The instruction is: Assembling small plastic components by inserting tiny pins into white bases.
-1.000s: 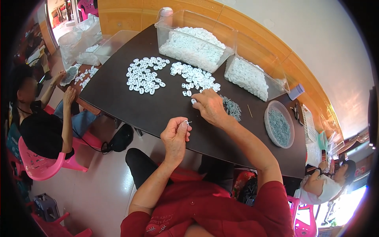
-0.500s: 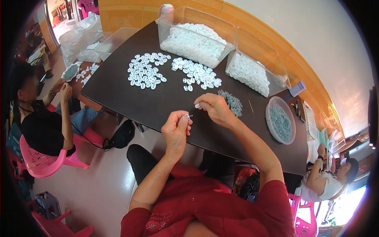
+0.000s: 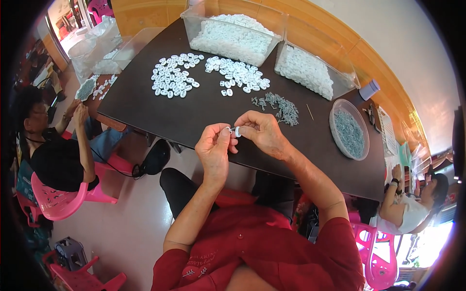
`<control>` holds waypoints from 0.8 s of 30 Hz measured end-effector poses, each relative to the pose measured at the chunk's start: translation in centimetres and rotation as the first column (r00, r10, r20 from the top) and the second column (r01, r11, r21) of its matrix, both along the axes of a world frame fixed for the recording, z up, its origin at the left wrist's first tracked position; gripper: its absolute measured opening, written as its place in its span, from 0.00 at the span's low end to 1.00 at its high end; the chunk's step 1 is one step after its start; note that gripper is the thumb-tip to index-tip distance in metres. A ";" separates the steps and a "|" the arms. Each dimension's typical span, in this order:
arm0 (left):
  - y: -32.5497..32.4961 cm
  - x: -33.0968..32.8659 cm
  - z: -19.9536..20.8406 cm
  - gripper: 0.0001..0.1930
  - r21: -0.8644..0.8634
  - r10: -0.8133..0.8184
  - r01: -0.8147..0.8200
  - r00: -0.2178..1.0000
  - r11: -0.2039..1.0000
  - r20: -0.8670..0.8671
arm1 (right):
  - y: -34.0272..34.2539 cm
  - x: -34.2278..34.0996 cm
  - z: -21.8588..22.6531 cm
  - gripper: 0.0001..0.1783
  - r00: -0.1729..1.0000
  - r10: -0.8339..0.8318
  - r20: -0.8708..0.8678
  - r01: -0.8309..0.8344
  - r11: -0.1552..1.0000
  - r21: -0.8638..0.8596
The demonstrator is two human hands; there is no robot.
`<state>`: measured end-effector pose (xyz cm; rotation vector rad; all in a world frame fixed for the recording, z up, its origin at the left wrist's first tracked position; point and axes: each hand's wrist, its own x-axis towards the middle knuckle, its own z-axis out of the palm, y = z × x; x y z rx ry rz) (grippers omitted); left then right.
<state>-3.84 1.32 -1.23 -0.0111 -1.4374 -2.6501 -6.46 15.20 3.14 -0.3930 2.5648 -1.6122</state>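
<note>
Over the table's near edge, my left hand (image 3: 213,148) pinches a small white piece (image 3: 228,129) between thumb and finger. Right against it, my right hand (image 3: 264,136) grips a white oval plastic piece (image 3: 237,131) with thumb and forefinger. Fingers cover most of both parts, so how they join cannot be seen. Beyond my hands, white oval pieces with holes lie in a left group (image 3: 170,77) and a right group (image 3: 242,75). A loose heap of small grey pin-like pieces (image 3: 286,110) is just past my right hand.
Clear plastic bins (image 3: 221,51) (image 3: 286,68) of white pieces line the table's back. At right stand a round tub (image 3: 335,133) of grey pieces, a thin stick (image 3: 310,112) and a purple-capped bottle (image 3: 370,89). One person (image 3: 58,145) sits left, another (image 3: 407,203) right.
My right hand has moved left and its white oval piece now meets the piece in my left hand. The view has shifted slightly, and the grey heap shows more fully.
</note>
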 end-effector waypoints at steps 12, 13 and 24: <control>-0.3 1.2 0.5 0.07 0.008 -0.022 0.022 1.000 1.000 -0.002 | 0.4 1.4 -0.7 0.05 0.998 -0.057 0.004 0.057 0.997 -0.057; -0.2 1.3 0.6 0.07 0.006 -0.031 0.031 1.000 1.000 0.000 | 0.3 1.5 -0.7 0.05 0.997 -0.075 -0.003 0.075 0.994 -0.079; -0.4 1.7 0.5 0.08 0.001 -0.038 0.038 0.999 0.999 0.028 | 0.2 2.3 -0.8 0.07 0.992 -0.069 0.104 0.091 0.970 -0.227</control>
